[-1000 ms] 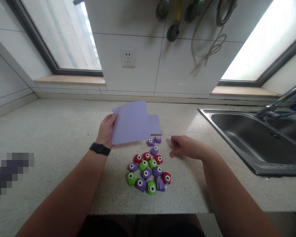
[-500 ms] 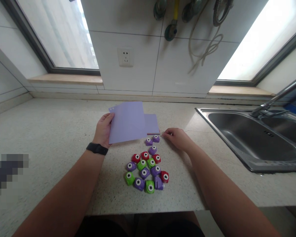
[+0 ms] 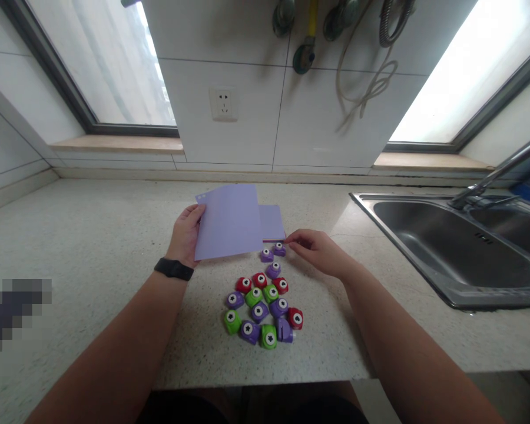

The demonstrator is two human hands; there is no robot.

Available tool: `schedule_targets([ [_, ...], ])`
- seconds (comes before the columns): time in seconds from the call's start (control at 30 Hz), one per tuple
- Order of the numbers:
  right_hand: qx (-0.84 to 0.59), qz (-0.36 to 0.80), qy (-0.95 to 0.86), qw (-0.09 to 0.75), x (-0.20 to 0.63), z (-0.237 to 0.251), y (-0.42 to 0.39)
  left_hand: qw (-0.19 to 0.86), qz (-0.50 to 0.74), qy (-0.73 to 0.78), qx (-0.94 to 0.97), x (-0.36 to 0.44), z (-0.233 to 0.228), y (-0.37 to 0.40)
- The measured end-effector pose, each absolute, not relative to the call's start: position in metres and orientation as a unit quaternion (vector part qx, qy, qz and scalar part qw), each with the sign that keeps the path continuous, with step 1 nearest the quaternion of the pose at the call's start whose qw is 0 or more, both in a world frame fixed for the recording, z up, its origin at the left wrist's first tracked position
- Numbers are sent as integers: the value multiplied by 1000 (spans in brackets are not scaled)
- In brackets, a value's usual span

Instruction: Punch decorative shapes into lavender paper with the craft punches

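Left hand (image 3: 185, 234) pinches lilac sheet (image 3: 227, 221), raised over paper stack (image 3: 271, 222). Right hand (image 3: 320, 252), fingers curled together, fingertips at small purple punch (image 3: 280, 248) just before the stack. Punch cluster (image 3: 262, 306) nearer; sink (image 3: 446, 247) well right.

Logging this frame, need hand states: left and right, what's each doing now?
Left hand: closed on the purple sheet, held above the counter.
Right hand: holds nothing; fingertips at the paper stack, beside a purple punch.
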State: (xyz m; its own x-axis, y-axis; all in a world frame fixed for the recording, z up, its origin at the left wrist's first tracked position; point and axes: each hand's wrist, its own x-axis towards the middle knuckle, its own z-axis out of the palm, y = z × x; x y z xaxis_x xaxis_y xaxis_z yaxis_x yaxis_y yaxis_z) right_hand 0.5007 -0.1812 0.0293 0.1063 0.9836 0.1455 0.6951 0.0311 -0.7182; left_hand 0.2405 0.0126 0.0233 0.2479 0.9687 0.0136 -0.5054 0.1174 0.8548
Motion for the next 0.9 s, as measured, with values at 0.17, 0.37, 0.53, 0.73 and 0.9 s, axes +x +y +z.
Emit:
schedule_targets([
  [0.17,-637,281,-656,292,491,35,-186,691,532,294,392,240,24,11],
  [0.37,-633,314,-665,241,489,34,-185,695,532,293,384,240,25,11],
  [0.53,-629,312,-665,256,489,33,-185,692,537,295,382,242,26,9],
  [0.73,-609,321,-673,270,485,33,-184,700,522,295,387,242,27,8],
  [0.9,-596,329,-678,277,481,34,-183,700,524,289,390,241,25,9],
])
